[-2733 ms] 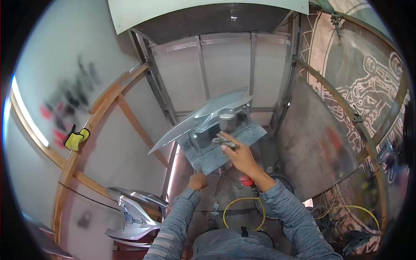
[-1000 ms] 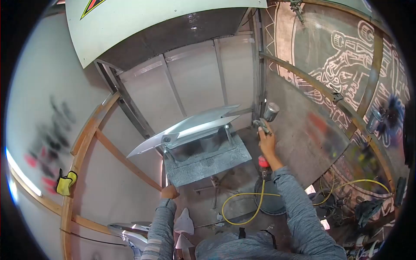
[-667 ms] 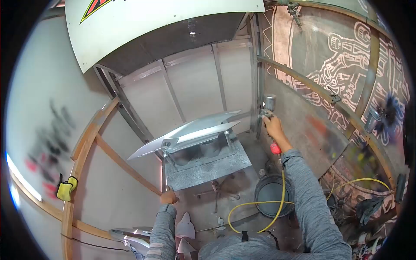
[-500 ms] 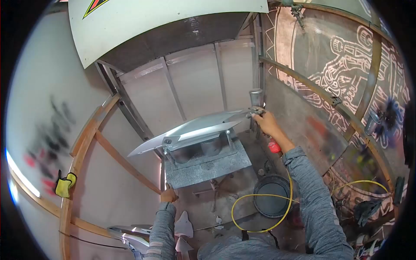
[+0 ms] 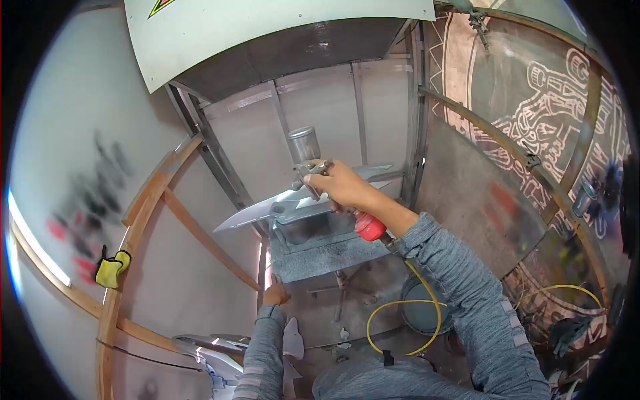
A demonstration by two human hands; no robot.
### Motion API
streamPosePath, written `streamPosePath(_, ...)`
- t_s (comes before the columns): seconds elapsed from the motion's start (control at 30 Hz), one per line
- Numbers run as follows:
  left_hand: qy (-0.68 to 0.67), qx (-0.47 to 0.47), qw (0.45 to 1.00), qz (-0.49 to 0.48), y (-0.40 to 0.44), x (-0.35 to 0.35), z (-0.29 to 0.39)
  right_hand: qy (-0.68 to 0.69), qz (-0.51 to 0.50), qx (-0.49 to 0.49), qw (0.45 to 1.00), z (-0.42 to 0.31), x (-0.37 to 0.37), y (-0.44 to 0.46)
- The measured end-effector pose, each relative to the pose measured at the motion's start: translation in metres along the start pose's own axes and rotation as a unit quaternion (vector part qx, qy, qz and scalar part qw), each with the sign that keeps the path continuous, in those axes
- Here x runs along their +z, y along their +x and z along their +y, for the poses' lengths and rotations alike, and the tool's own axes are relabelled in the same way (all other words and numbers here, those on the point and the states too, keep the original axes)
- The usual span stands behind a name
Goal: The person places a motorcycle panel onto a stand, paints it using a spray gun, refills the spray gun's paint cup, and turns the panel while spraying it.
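Note:
My right hand (image 5: pixel 343 185) is wrapped round a spray gun (image 5: pixel 308 175) with a metal cup (image 5: pixel 304 143) on top. Below the gun's handle sits a red fitting (image 5: pixel 369 227), joined to a yellow hose (image 5: pixel 427 287). The gun is in front of a long silver body panel (image 5: pixel 250 212), which rests above a grey speckled board (image 5: pixel 313 257); my right hand and forearm hide part of the panel. At the board's near left corner, my left hand (image 5: pixel 275 293) is closed on its edge, with the fingertips partly hidden.
A dark bucket (image 5: pixel 430 310) stands on the floor near the hose. A yellow cloth (image 5: pixel 112 268) hangs on the wooden frame (image 5: pixel 133 243) at left. More silver panels (image 5: pixel 217 360) lie at lower left. A white hood (image 5: pixel 280 33) overhangs the back.
My right hand has swept the spray gun leftward along the panel, from its right end towards its left part. The left hand stays at the board's corner. The whole view has shifted slightly.

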State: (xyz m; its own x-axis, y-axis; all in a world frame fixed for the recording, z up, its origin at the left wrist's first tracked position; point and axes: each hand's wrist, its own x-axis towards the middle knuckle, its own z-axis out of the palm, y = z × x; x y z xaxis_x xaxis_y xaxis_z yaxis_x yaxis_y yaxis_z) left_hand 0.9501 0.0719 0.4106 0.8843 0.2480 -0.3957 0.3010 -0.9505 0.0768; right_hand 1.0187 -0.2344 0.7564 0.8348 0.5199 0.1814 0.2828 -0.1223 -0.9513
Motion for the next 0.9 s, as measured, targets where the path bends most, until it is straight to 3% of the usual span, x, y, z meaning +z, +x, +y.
streamPosePath(0.2,-0.016,0.009,1.000,0.000,-0.001,0.005,-0.004,-0.049,0.085,0.017,0.995,0.030,-0.060,-0.011)
streamPosePath(0.47,0.023,0.015,1.000,0.003,0.007,0.009,-0.007,-0.097,0.234,0.076,0.964,0.127,-0.189,-0.043)
streamPosePath(0.53,0.011,0.016,0.999,0.035,0.006,0.008,-0.004,-0.210,0.304,0.105,0.923,0.137,-0.197,-0.047)
streamPosePath(0.6,-0.013,0.002,1.000,0.026,-0.001,0.002,0.003,-0.196,0.322,0.155,0.913,0.157,-0.202,-0.056)
streamPosePath(0.67,-0.036,-0.019,0.999,0.004,-0.008,0.000,0.007,-0.261,0.372,0.021,0.891,0.195,-0.207,-0.055)
streamPosePath(0.7,0.000,-0.005,0.999,0.039,-0.006,0.008,0.005,-0.240,0.365,0.081,0.896,0.191,-0.201,-0.062)
streamPosePath(0.83,-0.008,-0.005,1.000,0.021,-0.017,0.009,0.008,-0.231,0.357,0.038,0.904,0.185,-0.173,-0.080)
streamPosePath(0.9,-0.009,0.019,0.999,0.025,-0.010,0.022,0.005,-0.173,0.335,0.082,0.922,0.177,-0.155,-0.089)
